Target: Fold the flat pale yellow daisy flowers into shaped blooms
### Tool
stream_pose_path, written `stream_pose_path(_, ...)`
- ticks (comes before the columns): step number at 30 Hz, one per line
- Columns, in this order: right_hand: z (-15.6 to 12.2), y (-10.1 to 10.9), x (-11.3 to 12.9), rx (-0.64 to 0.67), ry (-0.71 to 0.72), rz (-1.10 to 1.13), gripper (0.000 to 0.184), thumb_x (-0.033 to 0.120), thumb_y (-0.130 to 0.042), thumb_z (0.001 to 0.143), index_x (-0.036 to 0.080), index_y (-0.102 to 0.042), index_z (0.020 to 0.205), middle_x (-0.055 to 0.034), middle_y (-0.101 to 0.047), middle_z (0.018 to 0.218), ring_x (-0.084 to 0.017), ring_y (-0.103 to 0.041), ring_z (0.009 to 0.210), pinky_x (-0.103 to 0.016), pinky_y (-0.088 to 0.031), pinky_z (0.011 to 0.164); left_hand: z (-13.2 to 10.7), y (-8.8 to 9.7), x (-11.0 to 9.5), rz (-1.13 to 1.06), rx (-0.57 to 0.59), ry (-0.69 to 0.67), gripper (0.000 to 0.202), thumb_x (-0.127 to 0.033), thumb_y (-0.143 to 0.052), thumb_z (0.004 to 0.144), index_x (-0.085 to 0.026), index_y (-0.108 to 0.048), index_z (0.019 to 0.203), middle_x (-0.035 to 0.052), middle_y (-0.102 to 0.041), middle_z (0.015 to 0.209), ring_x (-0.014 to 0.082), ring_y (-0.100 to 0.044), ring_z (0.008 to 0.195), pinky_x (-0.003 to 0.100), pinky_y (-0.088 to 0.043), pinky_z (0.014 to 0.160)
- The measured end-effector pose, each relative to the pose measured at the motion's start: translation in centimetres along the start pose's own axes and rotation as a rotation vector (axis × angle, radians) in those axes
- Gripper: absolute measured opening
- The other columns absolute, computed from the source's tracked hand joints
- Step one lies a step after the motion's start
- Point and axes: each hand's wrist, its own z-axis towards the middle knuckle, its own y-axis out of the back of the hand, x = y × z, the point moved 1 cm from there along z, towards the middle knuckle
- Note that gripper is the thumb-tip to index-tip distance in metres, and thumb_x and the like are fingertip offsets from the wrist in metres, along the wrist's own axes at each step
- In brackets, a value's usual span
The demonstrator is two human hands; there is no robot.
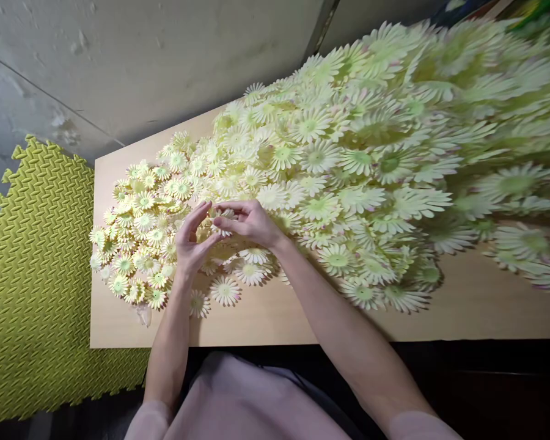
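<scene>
Both my hands meet over a heap of pale yellow-green artificial daisy heads (330,159) spread across a light wooden table (266,321). My right hand (250,221) pinches one small daisy head (223,215) between thumb and fingertips. My left hand (191,239) is raised beside it, fingers curled towards the same flower and touching it at the fingertips. Loose single daisies (225,289) lie on the table just below my wrists.
The flower pile rises high at the right and far side, blurred near the camera. A yellow-green interlocking foam mat (32,275) covers the floor to the left of the table. A grey concrete floor lies beyond the table's far edge. My lap in pinkish cloth is below.
</scene>
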Motion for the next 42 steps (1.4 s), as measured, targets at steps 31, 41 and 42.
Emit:
stream_pose_path(31, -0.5, 1.0, 0.8, -0.584, 0.25, -0.047, 0.023, 0.04, -0.074, 0.081, 0.021, -0.065, 0.092, -0.0038, -0.068, 0.086, -0.01, -0.062, 0.052, -0.025, -0.051, 0.042, 0.0, 0.2, 0.0, 0.048, -0.256, -0.065, 0.065, -0.016, -0.083, 0.07, -0.036, -0.057, 0.125, 0.0019, -0.061, 0.136, 0.0239, -0.055, 0.132, 0.045, -0.055, 0.105)
stream_pose_path(41, -0.7, -0.3, 1.0, 0.103, 0.006, 0.153, 0.057, 0.039, -0.082, 0.073, 0.019, -0.067, 0.123, -0.0112, -0.073, 0.109, -0.02, -0.072, 0.086, -0.033, -0.064, 0.074, -1.0, -0.5, 0.6, 0.34, -0.039, -0.262, 0.094, -0.015, -0.081, 0.072, -0.043, -0.029, 0.146, 0.0063, -0.061, 0.138, 0.0279, -0.065, 0.117, 0.054, -0.054, 0.1)
stream_pose_path(42, -0.7, -0.3, 1.0, 0.098, 0.019, 0.178, 0.048, 0.037, -0.081, 0.074, 0.018, -0.07, 0.116, -0.0091, -0.075, 0.101, -0.02, -0.072, 0.085, -0.032, -0.063, 0.073, -0.9, -0.5, 0.6, 0.327, -0.038, -0.286, 0.101, -0.017, -0.082, 0.07, -0.046, -0.025, 0.147, 0.0058, -0.057, 0.144, 0.0272, -0.065, 0.115, 0.053, -0.055, 0.099)
